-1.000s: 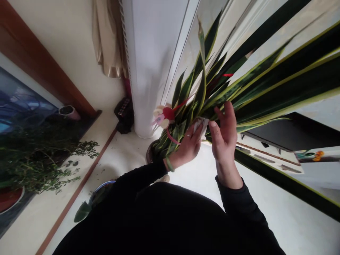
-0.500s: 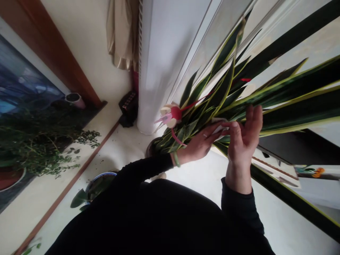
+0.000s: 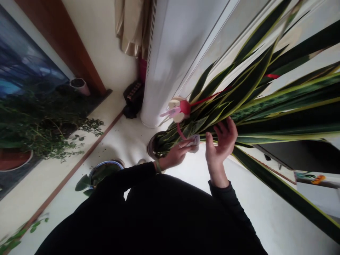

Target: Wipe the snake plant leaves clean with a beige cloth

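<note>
My left hand (image 3: 174, 155), with a green bangle at the wrist, pinches a folded whitish wipe (image 3: 194, 143), cloth or tissue I cannot tell. It is low beside the leaf bases of a tall snake plant (image 3: 247, 83) with yellow-edged leaves. To its right, my right hand (image 3: 222, 143) is raised with fingers apart. Its fingertips are at the lower edge of the leaves; whether they press on one I cannot tell. A red, pink and cream ornament (image 3: 184, 109) hangs among the leaves by a red ribbon. The plant's dark pot (image 3: 152, 147) is partly hidden by foliage.
A white radiator-like panel (image 3: 170, 60) stands behind the plant. Left of it are a black object (image 3: 134, 95), a blue-rimmed pot (image 3: 105, 164) and a bushy plant (image 3: 50, 131) on a ledge. One long leaf (image 3: 287, 191) juts out low at the right.
My hands have parted. The left has moved down and left with the wipe, towards the pot. The right has shifted left, away from the wipe. The view has turned slightly.
</note>
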